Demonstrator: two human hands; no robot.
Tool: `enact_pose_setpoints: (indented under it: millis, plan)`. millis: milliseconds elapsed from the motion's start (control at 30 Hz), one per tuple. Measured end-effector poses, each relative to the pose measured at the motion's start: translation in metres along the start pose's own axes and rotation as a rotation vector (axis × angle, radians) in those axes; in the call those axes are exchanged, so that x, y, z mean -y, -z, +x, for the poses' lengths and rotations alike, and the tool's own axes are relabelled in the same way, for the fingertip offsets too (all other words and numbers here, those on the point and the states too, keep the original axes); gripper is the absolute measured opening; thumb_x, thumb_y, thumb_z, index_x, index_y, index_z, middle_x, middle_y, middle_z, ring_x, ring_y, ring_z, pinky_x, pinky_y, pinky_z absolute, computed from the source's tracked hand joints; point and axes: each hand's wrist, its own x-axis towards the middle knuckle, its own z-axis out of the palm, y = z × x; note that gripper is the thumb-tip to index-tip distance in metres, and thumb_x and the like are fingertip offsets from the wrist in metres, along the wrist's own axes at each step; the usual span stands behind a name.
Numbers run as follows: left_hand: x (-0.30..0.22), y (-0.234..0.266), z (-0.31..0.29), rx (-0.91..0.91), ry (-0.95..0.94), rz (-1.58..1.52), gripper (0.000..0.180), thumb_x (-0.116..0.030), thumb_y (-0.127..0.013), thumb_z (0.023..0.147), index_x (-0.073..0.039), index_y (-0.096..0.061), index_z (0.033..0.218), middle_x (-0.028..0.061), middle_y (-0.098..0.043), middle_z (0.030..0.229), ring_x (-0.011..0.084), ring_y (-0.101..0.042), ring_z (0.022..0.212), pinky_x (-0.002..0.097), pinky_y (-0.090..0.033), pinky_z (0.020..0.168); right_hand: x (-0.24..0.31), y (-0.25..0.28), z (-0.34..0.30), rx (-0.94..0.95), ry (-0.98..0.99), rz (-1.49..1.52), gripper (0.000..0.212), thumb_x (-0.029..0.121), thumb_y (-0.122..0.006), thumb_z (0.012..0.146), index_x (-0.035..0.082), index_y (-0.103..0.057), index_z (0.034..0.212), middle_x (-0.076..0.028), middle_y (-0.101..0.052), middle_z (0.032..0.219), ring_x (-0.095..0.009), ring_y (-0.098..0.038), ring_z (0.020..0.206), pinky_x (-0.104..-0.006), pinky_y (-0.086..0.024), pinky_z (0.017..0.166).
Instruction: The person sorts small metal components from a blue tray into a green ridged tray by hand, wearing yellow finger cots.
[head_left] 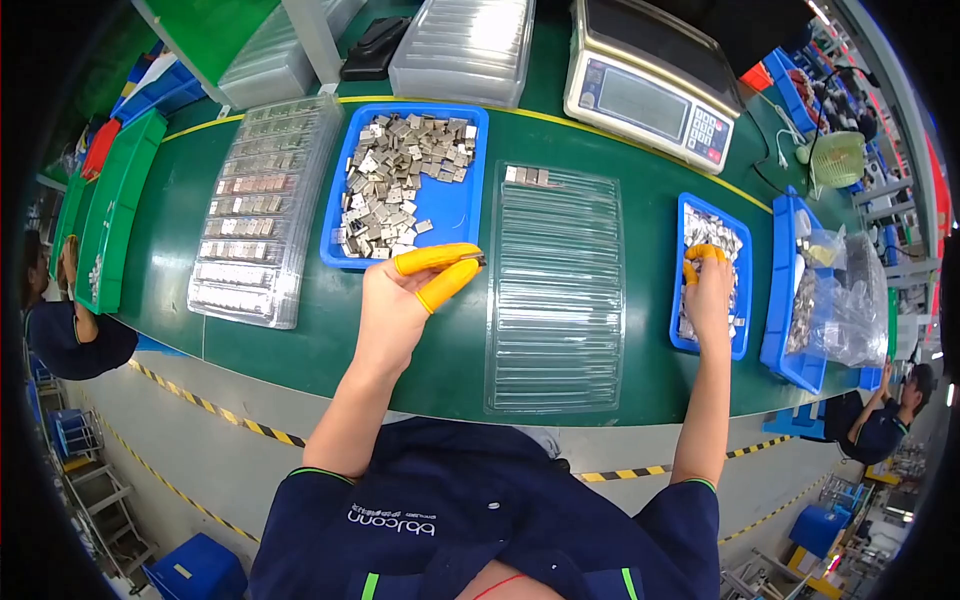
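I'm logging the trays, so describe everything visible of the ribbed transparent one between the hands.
The transparent tray looks like thin, glossy plastic, a long rectangle ribbed crosswise into many narrow slots. It lies flat on the green table, near end close to the edge. A few small metal pieces sit at the left end of its far slot. The left hand is by its left edge, apparently not touching.

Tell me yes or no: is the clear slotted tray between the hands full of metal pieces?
No, the clear slotted tray holds only a few metal pieces, at its far end.
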Motion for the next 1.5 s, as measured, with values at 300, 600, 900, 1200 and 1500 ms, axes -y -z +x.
enact_pose_setpoints:
  millis: [300, 600, 900, 1200, 1500]
  plan:
    - [0.001, -0.006, -0.004, 0.058, 0.016, -0.052, 0.021, 0.003, -0.062, 0.079, 0.004, -0.062, 0.1, 0.0095, -0.065, 0.096, 0.0144, -0.061, 0.09, 0.0255, -0.048, 0.083, 0.007, 0.004, -0.003, -0.296, 0.176, -0.239, 0.01, 0.002, -0.064, 0.069, -0.004, -0.062, 0.077, -0.018, -0.059, 0.081, -0.033, -0.054, 0.089, -0.0416, -0.038, 0.088]
    - [-0.002, -0.014, -0.003, 0.039, -0.015, -0.086, 0.022, 0.005, -0.062, 0.078, 0.005, -0.062, 0.1, 0.0114, -0.065, 0.096, 0.0163, -0.062, 0.089, 0.0263, -0.048, 0.084, 0.009, 0.023, -0.002, -0.555, -0.115, 0.203, 0.019, 0.005, -0.059, 0.082, -0.001, -0.057, 0.099, -0.016, -0.059, 0.099, -0.033, -0.057, 0.09, -0.0356, -0.043, 0.081]
    - [0.004, -0.033, 0.0, 0.002, -0.044, -0.147, 0.025, -0.002, -0.064, 0.079, 0.005, -0.061, 0.103, 0.0119, -0.065, 0.093, 0.0159, -0.063, 0.082, 0.0219, -0.047, 0.071, 0.091, 0.054, 0.006, -0.503, 0.099, 0.951, 0.021, 0.001, -0.06, 0.082, -0.002, -0.057, 0.103, -0.01, -0.063, 0.093, -0.016, -0.06, 0.085, -0.0265, -0.046, 0.08]
    - [0.013, -0.031, 0.002, -0.034, 0.033, -0.13, 0.026, 0.005, -0.062, 0.078, 0.005, -0.061, 0.104, 0.0125, -0.064, 0.099, 0.0162, -0.061, 0.09, 0.026, -0.048, 0.084, 0.168, 0.01, -0.034, 0.247, 0.068, 1.406, 0.013, 0.001, -0.061, 0.081, 0.0, -0.061, 0.094, -0.008, -0.063, 0.096, -0.013, -0.058, 0.09, -0.0277, -0.044, 0.085]
    - [0.021, -0.028, 0.0, -0.041, 0.073, -0.106, 0.026, 0.007, -0.063, 0.077, 0.007, -0.061, 0.103, 0.0129, -0.064, 0.097, 0.0164, -0.062, 0.088, 0.0258, -0.049, 0.082, 0.163, 0.007, -0.041, -0.098, 0.417, 0.921, 0.018, -0.004, -0.066, 0.074, -0.001, -0.062, 0.091, -0.007, -0.065, 0.086, -0.021, -0.056, 0.099, -0.0369, -0.035, 0.098]
